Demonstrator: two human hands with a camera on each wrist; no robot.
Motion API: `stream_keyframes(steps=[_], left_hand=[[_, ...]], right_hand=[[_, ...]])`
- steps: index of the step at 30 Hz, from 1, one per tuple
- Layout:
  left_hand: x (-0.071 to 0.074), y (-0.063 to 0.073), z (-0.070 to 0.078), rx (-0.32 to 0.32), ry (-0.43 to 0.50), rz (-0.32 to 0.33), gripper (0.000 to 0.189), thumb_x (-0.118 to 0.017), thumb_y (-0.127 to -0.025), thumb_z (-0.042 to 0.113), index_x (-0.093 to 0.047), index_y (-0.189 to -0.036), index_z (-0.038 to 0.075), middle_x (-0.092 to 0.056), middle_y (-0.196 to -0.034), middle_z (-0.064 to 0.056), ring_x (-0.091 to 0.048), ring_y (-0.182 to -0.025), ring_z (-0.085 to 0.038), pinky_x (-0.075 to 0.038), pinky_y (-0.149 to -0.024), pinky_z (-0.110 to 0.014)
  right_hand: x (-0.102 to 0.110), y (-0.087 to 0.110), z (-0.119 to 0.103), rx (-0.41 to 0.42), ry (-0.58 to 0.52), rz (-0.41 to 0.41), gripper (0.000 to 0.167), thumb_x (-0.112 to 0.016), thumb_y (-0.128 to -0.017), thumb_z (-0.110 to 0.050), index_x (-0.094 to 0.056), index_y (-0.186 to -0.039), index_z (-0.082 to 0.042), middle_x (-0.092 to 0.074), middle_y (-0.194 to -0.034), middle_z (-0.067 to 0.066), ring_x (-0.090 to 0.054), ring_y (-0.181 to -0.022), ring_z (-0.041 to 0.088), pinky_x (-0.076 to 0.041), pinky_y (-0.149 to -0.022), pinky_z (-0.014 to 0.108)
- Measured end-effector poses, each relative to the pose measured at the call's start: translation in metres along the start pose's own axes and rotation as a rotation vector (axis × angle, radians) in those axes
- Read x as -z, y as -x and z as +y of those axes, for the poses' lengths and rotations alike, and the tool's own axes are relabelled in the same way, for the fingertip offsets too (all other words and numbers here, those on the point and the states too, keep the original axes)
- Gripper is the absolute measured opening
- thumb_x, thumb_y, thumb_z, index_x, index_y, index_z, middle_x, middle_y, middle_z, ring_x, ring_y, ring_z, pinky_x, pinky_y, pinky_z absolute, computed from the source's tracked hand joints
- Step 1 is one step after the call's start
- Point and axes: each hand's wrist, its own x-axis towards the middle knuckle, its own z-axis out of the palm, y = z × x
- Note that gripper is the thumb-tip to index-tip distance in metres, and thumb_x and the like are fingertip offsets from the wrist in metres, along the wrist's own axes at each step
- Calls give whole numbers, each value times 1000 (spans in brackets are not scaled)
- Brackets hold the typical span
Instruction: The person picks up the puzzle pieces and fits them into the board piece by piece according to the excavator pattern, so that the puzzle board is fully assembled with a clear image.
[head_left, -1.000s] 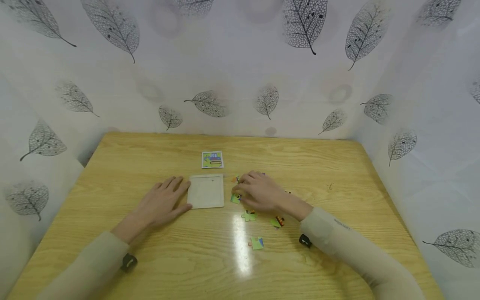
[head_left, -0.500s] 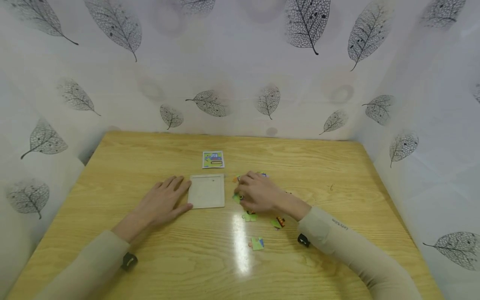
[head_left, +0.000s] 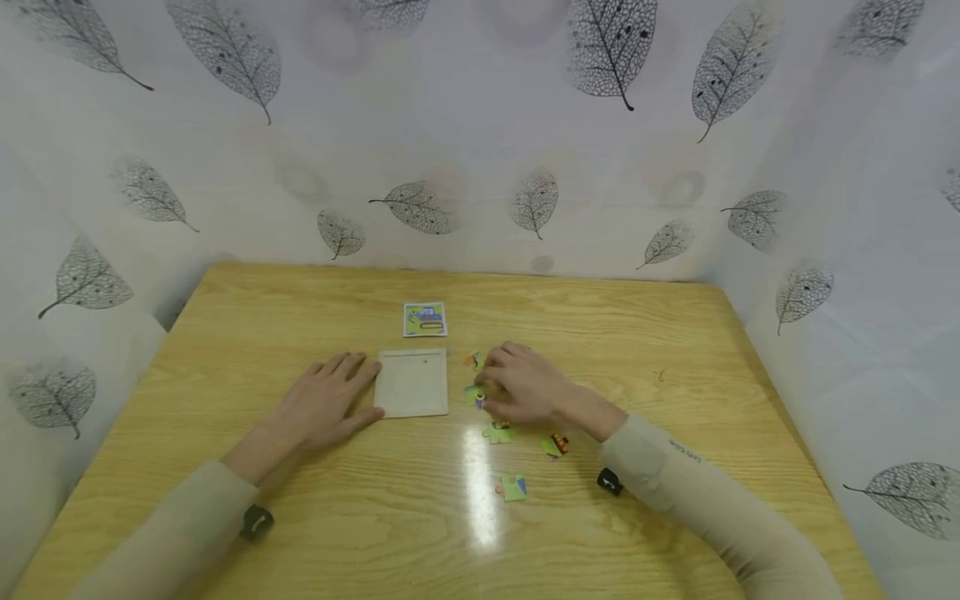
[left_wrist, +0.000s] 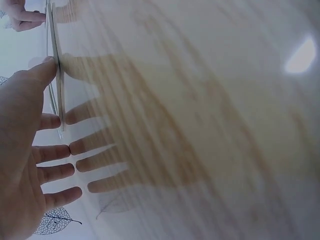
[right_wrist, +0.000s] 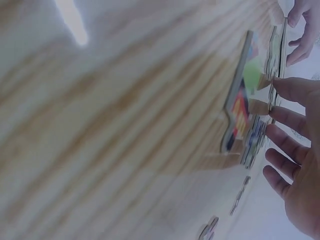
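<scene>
My left hand (head_left: 321,406) lies with fingers spread at the left edge of a pale square puzzle tray (head_left: 411,383). In the left wrist view its thumb (left_wrist: 42,72) touches the tray's edge. To the right of the tray, my right hand (head_left: 525,385) pinches a green jigsaw puzzle piece (head_left: 472,394) low over the table, thumb and index finger at its edge. The other fingers (right_wrist: 280,165) of that hand are loosely bent. Part of the piece is hidden by the fingers. An orange-marked piece (head_left: 472,359) lies just beyond it, partly covered by the hand.
Nearer me on the wooden table (head_left: 360,517) lie a green piece (head_left: 497,432), a piece with orange and black (head_left: 556,447) and a green-blue piece (head_left: 513,488). A picture card of a blue digger (head_left: 425,319) lies behind the tray. Leaf-patterned curtains (head_left: 465,142) surround the table.
The green piece has shifted slightly right and turned a little in my right hand's fingers, so more of it shows. My left hand stays at the tray.
</scene>
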Motion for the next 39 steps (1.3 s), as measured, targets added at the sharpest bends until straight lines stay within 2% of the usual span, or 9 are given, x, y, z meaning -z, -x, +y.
stream_keyframes(steps=[7, 13, 19, 25, 29, 34, 39], left_hand=[[0, 0, -1, -2, -4, 2, 75, -59, -102, 57, -48, -157, 8, -48, -160, -25, -46, -148, -47, -43, -118, -68], [1, 0, 0, -11, -10, 12, 74, -60, -102, 57, -50, -156, 7, -48, -160, -24, -46, -148, -47, -43, -118, -67], [0, 0, -1, -25, -25, 17, 74, -60, -102, 58, -51, -155, 7, -50, -160, -22, -47, -148, -47, -44, -117, -66], [0, 0, -1, -27, -21, 14, 73, -59, -102, 57, -51, -155, 7, -49, -161, -23, -47, -148, -47, -44, -117, -66], [0, 0, 0, -26, -16, 9, 73, -58, -103, 56, -50, -156, 6, -49, -161, -24, -46, -148, -47, -44, -118, -66], [0, 0, 0, -21, -12, 2, 73, -58, -103, 56, -50, -156, 6, -48, -161, -24, -46, -149, -47, -43, -118, -67], [-1, 1, -1, -24, -12, 7, 73, -58, -103, 56, -50, -156, 6, -49, -161, -23, -46, -148, -47, -44, -117, -67]], right_hand=[[4, -3, -7, -24, -19, 10, 42, -72, -97, -47, -75, -126, -17, -68, -129, 1, -56, -128, 23, -49, -116, 43], [3, -5, -10, -95, -72, 4, 44, -78, -93, -46, -73, -128, -20, -70, -129, -1, -57, -129, 22, -49, -117, 43], [1, -4, -12, -106, -143, 32, 38, -80, -92, -41, -74, -122, -20, -73, -120, -4, -59, -112, 18, -54, -98, 39], [-3, -4, -10, -162, -294, 100, 20, -79, -94, -31, -76, -111, -21, -75, -104, -8, -59, -96, 9, -54, -85, 29], [-3, -4, -10, -184, -445, 104, 10, -77, -97, -24, -75, -106, -18, -75, -98, -6, -61, -85, 5, -55, -77, 24], [0, -3, -13, -209, -651, 86, 10, -75, -98, -16, -74, -107, -12, -76, -99, 1, -64, -83, 8, -55, -72, 20], [-1, -8, -14, -263, -783, 100, 13, -76, -98, -18, -74, -108, -11, -75, -99, 3, -62, -83, 11, -51, -71, 20]])
